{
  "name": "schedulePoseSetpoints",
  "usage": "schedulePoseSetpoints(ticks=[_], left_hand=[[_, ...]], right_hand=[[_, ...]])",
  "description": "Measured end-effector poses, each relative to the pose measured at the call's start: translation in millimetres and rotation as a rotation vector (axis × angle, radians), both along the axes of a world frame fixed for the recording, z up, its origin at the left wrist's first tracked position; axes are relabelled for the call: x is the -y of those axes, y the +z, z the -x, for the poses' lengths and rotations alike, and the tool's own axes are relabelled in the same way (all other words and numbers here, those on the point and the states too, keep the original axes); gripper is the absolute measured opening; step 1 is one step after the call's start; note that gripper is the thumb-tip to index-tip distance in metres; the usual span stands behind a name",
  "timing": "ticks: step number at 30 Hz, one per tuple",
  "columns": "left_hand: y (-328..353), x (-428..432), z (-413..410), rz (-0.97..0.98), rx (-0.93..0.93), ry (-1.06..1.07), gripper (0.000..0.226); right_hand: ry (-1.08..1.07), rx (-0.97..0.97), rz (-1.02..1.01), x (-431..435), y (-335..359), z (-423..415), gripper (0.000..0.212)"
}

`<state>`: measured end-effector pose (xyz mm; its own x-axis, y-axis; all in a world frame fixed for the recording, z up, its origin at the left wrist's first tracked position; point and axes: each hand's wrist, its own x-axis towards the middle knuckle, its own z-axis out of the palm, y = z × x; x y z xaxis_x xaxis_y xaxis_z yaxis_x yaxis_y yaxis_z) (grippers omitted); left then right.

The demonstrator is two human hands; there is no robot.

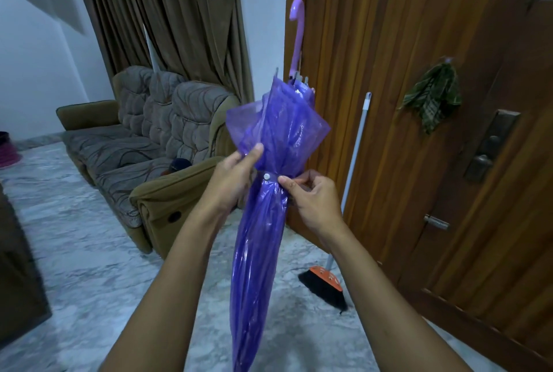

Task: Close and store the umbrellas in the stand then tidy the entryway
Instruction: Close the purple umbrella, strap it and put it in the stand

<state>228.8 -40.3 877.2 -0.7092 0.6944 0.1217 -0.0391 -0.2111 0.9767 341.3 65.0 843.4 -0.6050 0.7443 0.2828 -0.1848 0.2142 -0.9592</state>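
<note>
A purple see-through umbrella (263,231) is folded and held upside down in front of me, its lilac hooked handle (297,36) pointing up and its tip below the frame's bottom edge. A strap with a white snap button (266,176) wraps its middle. My left hand (236,175) grips the canopy just left of the button. My right hand (311,196) pinches the strap on the right side. No umbrella stand is in view.
A broom (324,282) with an orange head and white pole leans on the wooden door (419,102) at right. A green cloth (432,96) hangs on the door. A brown sofa (143,144) stands at left before brown curtains. Marble floor (89,267) lies below.
</note>
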Motion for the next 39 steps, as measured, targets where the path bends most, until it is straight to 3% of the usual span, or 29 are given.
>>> schedulePoseSetpoints(ticks=[5, 10, 14, 17, 22, 25, 28, 31, 35, 39], left_hand=[[-26, -2, -32, 0.082, -0.476, 0.214, 0.047], [-24, -7, -26, 0.124, -0.527, 0.432, 0.043], [-22, -8, -13, 0.079, -0.495, 0.481, 0.038], [-21, -11, -5, 0.054, -0.345, 0.459, 0.036], [-22, -16, 2, -0.065, 0.186, 0.216, 0.017], [-19, -18, -5, -0.122, 0.281, 0.063, 0.018], [-16, -22, -13, -0.170, 0.297, -0.095, 0.021], [-14, -32, -23, -0.206, 0.330, -0.204, 0.017], [-10, -53, -42, -0.198, 0.347, -0.335, 0.022], [-3, -76, -65, 0.110, -0.057, -0.270, 0.030]], right_hand=[[-0.070, 0.076, -0.149, 5, 1, 3, 0.022], [-0.035, 0.121, -0.338, 15, -4, 5, 0.020], [0.011, 0.106, -0.408, 20, -7, 6, 0.028], [0.028, 0.084, -0.358, 18, -7, 6, 0.028], [0.155, -0.015, -0.012, 8, -3, -3, 0.016], [0.206, -0.031, 0.186, 3, 2, -17, 0.013], [0.218, -0.023, 0.244, -5, 2, -29, 0.014], [0.171, 0.051, 0.151, -11, 2, -44, 0.017], [0.118, -0.047, 0.221, -26, 6, -69, 0.016], [0.006, -0.050, 0.134, -48, 11, -95, 0.016]])
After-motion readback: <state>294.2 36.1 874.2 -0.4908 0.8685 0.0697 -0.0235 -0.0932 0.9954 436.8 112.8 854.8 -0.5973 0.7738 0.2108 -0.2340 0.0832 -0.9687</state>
